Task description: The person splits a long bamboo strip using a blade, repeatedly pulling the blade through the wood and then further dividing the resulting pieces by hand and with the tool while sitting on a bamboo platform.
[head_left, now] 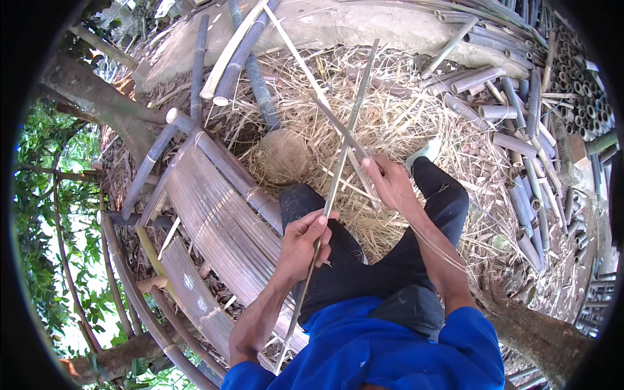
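Observation:
My left hand (303, 245) is closed around a long, thin bamboo strip (335, 179). The strip runs from beside my left hip up past my knees, its far end pointing away from me. In my closed right hand (392, 182) is a knife (339, 125) with a narrow dark blade; my fist hides the handle. The blade slants up to the left and crosses the strip above my left hand. Whether the edge bites into the strip cannot be made out.
Pale shavings (390, 123) cover the ground around a round wood block (285, 156). On my left is a slatted bamboo bench (214, 201). Bamboo poles (244, 58) lean ahead of me. Cut bamboo pieces (478, 79) lie in heaps at right, near a thick log (533, 331).

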`<state>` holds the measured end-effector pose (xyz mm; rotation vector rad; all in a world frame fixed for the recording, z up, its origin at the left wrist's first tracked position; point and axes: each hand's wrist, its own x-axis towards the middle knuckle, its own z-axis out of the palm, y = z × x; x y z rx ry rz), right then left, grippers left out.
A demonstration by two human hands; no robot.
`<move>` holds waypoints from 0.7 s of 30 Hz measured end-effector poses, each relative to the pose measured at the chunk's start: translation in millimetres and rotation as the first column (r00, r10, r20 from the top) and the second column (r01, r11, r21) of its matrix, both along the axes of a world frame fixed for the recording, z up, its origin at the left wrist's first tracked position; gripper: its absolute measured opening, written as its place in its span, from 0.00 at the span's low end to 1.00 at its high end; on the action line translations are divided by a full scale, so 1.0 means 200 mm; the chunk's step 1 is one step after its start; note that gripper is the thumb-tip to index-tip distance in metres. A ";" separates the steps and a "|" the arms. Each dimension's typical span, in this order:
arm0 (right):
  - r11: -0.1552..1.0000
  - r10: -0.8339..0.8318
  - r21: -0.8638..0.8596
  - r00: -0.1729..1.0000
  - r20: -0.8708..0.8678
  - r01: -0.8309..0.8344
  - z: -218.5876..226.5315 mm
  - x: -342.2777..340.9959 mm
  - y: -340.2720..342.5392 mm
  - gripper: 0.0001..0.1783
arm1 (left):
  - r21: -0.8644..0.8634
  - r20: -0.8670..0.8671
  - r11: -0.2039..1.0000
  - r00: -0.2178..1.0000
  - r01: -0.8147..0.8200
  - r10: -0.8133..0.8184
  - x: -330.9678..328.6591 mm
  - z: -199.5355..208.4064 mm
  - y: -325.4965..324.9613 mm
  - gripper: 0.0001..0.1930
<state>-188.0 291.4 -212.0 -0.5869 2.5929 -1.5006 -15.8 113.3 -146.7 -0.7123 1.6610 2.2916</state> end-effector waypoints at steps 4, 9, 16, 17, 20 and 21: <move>0.968 0.156 0.215 0.979 -0.130 -0.125 0.02 0.17 0.05 0.33 | 0.010 -0.003 1.000 1.000 0.005 -0.005 0.01 0.02 0.00 0.18; 0.932 0.221 0.339 0.944 -0.246 -0.130 0.09 0.18 0.07 0.35 | -0.124 -0.035 0.992 0.999 -0.004 -0.001 0.10 0.06 0.05 0.18; 0.934 -0.087 0.345 0.995 -0.049 0.099 -0.02 -0.51 0.26 0.48 | -0.282 0.085 0.959 0.996 0.029 -0.005 0.41 0.16 0.12 0.14; 0.913 -0.121 0.373 0.984 -0.133 0.163 -0.10 -0.66 0.37 0.43 | -0.282 0.129 0.957 0.991 0.061 -0.025 0.47 0.17 0.14 0.14; 0.866 -0.303 0.304 0.900 -0.314 0.397 -0.13 -0.92 0.64 0.37 | -0.230 0.170 0.972 0.985 0.050 -0.010 0.60 0.17 0.14 0.13; 0.845 -0.399 0.333 0.908 -0.125 0.418 -0.05 -0.87 0.58 0.41 | -0.202 0.199 0.979 0.978 -0.016 0.057 0.65 0.18 0.11 0.13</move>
